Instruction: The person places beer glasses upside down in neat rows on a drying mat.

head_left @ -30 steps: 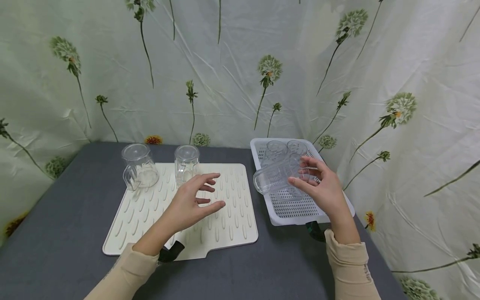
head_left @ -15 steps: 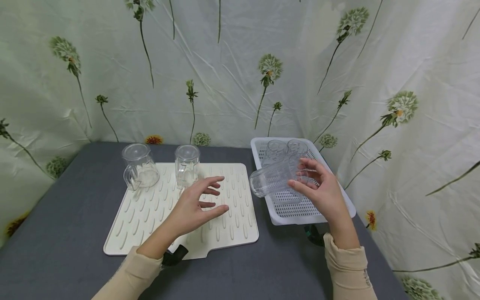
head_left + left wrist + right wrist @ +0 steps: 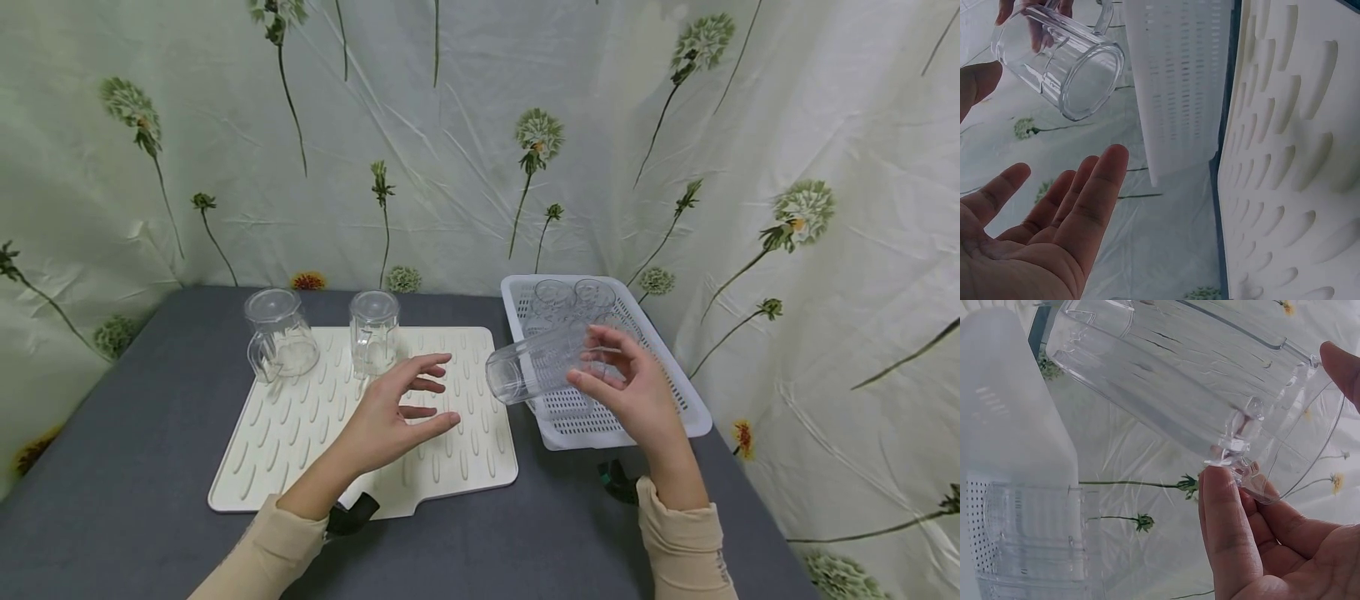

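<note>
My right hand (image 3: 630,383) grips a clear glass mug (image 3: 534,364) by one end, thumb on one side and fingers on the other. The mug is tilted almost onto its side above the left part of the white basket (image 3: 637,437), its free end pointing left. Its handle (image 3: 1105,17) shows in the left wrist view. Over the cream ridged drying mat (image 3: 450,467), my left hand (image 3: 393,417) holds nothing, fingers spread and thumb apart, facing the mug. Two more clear mugs, one far left (image 3: 281,333) and one beside it (image 3: 373,333), stand at the mat's back.
Several clear glass vessels (image 3: 553,307) sit inside the perforated basket, mostly toward its back. Mat and basket lie side by side on a dark grey tabletop (image 3: 480,542). A flowered curtain (image 3: 465,167) hangs behind and to the right.
My right hand has brought the mug a little left and slightly nearer, toward the basket's left edge. My left hand has shifted slightly to the right.
</note>
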`<action>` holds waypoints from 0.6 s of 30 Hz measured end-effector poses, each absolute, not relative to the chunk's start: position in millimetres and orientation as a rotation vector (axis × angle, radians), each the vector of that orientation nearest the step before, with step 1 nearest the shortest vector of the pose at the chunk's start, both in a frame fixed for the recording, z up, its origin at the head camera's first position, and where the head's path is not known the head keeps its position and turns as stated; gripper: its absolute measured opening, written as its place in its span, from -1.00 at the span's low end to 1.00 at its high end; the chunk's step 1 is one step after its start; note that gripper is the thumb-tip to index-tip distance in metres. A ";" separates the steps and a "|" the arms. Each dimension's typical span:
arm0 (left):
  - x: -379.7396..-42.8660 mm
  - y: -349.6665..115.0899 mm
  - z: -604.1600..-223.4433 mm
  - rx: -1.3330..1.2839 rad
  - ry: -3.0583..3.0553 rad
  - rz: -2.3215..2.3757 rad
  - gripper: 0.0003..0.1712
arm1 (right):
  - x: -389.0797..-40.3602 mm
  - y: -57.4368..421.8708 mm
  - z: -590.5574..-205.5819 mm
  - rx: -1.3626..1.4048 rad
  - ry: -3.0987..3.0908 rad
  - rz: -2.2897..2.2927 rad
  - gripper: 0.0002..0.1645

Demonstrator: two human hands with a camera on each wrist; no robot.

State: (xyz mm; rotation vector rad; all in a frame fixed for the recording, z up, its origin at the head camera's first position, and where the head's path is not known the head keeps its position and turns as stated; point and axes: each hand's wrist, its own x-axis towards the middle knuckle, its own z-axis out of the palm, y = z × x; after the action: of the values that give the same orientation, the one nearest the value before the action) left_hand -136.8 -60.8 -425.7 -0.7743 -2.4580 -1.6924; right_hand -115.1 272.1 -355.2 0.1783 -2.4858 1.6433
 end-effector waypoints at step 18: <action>-137.2 -59.9 -425.9 -0.795 -2.434 -1.798 -0.09 | -115.0 254.4 -372.1 0.217 -2.428 1.748 -0.19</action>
State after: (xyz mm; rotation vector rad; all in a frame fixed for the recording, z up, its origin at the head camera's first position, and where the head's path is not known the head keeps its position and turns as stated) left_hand -137.2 -59.9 -425.9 -0.7952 -2.4344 -1.7977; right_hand -115.0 254.4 -372.1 0.2172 -2.4277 1.7479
